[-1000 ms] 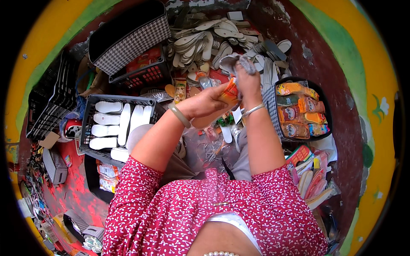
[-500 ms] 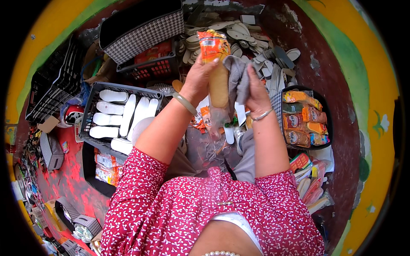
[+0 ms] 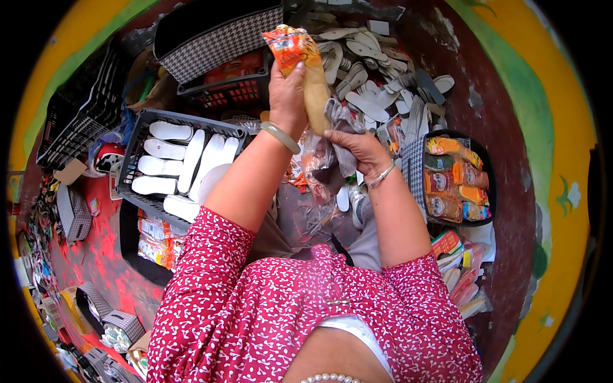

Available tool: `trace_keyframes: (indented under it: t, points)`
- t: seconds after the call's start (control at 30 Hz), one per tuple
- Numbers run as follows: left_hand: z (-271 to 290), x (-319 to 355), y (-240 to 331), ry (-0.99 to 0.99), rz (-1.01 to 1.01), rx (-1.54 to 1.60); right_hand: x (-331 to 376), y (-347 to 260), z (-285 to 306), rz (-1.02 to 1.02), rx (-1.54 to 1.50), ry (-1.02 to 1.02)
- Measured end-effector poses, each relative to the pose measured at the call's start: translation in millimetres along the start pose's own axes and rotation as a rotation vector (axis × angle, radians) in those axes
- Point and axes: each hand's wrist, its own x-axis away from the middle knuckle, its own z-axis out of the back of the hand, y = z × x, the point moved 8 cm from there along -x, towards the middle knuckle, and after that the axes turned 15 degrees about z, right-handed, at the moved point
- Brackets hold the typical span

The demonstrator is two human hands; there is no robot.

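My left hand is closed round the upper part of a clear packet of tan insoles with an orange printed top. The packet tilts, its top toward the upper left. My right hand grips a grey cloth with the thumb on top, and the cloth presses on the packet's lower end. Several white insoles lie in a grey plastic crate at the left. Loose insoles are heaped beyond my hands.
On the right stands a houndstooth basket of packets, with more packaged insoles nearer me. Another houndstooth basket rests on a dark crate at the back. Stacked black crates stand far left. Clear wrappers lie between my legs.
My left hand has moved up and slightly left, tilting the packet. My right hand has moved down and left, drawing the cloth along to the packet's lower end.
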Motion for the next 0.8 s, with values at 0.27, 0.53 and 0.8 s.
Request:
trace_keyframes:
  t: [0.27, 0.53, 0.8]
  points:
    - [13.7, 1.3, -23.9, 0.218, 0.352, -0.03, 6.9, -47.3, 19.8, 0.444, 0.829, 0.156]
    - [-4.1, 1.0, -52.6, -0.139, 0.382, -0.057, 18.2, -49.7, -40.5, 0.726, 1.639, -0.113]
    - [-7.2, 5.2, -45.6, -0.207, 0.636, 0.149, 35.7, -107.0, 44.5, 0.533, 0.243, 0.192]
